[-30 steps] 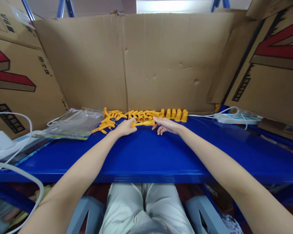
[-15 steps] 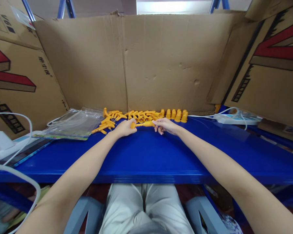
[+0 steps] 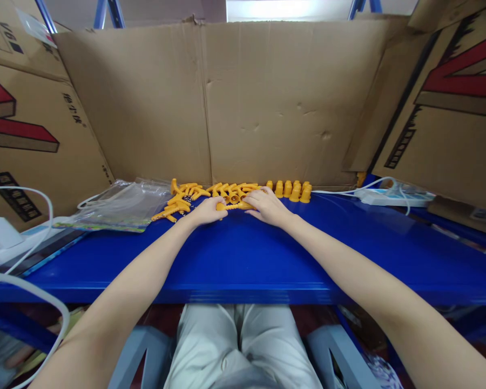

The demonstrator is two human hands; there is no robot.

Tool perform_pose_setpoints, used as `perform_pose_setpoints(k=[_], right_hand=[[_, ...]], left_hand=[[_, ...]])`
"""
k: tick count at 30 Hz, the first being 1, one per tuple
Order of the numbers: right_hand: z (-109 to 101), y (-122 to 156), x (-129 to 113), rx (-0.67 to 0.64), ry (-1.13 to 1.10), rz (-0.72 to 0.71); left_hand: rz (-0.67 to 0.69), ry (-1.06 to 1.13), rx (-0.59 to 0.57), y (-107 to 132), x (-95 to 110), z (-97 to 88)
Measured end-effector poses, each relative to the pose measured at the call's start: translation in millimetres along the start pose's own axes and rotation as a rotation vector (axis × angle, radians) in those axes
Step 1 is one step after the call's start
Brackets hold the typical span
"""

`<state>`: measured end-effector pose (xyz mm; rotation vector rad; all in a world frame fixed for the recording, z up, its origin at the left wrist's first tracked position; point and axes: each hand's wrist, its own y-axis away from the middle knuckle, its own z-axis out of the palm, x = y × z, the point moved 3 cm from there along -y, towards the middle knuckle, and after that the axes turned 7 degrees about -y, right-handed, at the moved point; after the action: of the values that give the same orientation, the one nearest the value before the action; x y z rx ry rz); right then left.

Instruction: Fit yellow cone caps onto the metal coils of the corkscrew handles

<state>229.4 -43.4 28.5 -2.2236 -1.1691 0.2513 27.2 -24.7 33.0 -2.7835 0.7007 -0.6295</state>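
In the head view my left hand point(image 3: 209, 210) is closed round the left end of a yellow plastic piece point(image 3: 233, 206) with a ridged, narrow middle. The piece lies sideways between my hands, just above the table. My right hand point(image 3: 268, 206) grips its right end; the fingers cover that end. Behind my hands stands a row of yellow plastic parts point(image 3: 227, 190) with flared, hollow ends. Left of my left hand, several yellow T-shaped handles point(image 3: 177, 204) lie in a loose pile, some with dark metal tips. To the right, several yellow caps point(image 3: 295, 191) stand upright.
The blue table point(image 3: 247, 254) runs across the view, with a cardboard sheet point(image 3: 283, 102) upright behind it. Clear plastic bags point(image 3: 121, 208) lie at the left. White power strips sit at the right point(image 3: 392, 198) and left point(image 3: 12, 243), with cables. Cardboard boxes point(image 3: 20, 129) flank both sides.
My right hand has shifted slightly left and turned palm down, its fingers now reaching over the right end of the yellow piece. My left hand holds nearly still.
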Motion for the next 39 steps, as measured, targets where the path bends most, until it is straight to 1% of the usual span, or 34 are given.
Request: perform_pose_setpoints(k=[2, 5, 11, 15, 22, 29, 32, 35, 39], right_hand=[[0.6, -0.4, -1.5, 0.006, 0.083, -0.037], [1.1, 0.4, -0.6, 0.033, 0.124, -0.049], [0.4, 1.0, -0.2, 0.043, 0.108, -0.029], [-1.3, 0.0, -1.3, 0.03, 0.083, -0.001], [-4.4, -1.1, -3.1, -0.014, 0.032, 0.059], [-6.6, -2.8, -6.1, -0.067, -0.033, 0.113], [-9.0, -3.5, -6.7, -0.094, -0.062, 0.143], [-11.9, -4.0, -6.4, -0.122, -0.101, 0.158], [-14.4, -4.6, -4.9, -0.14, -0.204, 0.16]], left_hand=[[0.011, 0.04, -0.018, 0.5, 1.8, 0.7], [0.027, 0.057, -0.018, 1.1, 4.1, 0.6], [0.079, -0.025, 0.0, 1.4, 5.7, -0.3], [0.11, -0.042, -0.003, 1.5, 6.1, 0.8], [0.114, -0.077, 0.01, 1.5, 5.4, 1.4], [0.093, -0.237, 0.048, 1.9, 5.8, -0.9], [0.093, -0.315, 0.062, 4.1, 10.2, -3.5], [0.079, -0.377, 0.048, 6.8, 15.7, -6.0], [0.066, -0.433, 0.044, 9.3, 20.1, -8.1]])
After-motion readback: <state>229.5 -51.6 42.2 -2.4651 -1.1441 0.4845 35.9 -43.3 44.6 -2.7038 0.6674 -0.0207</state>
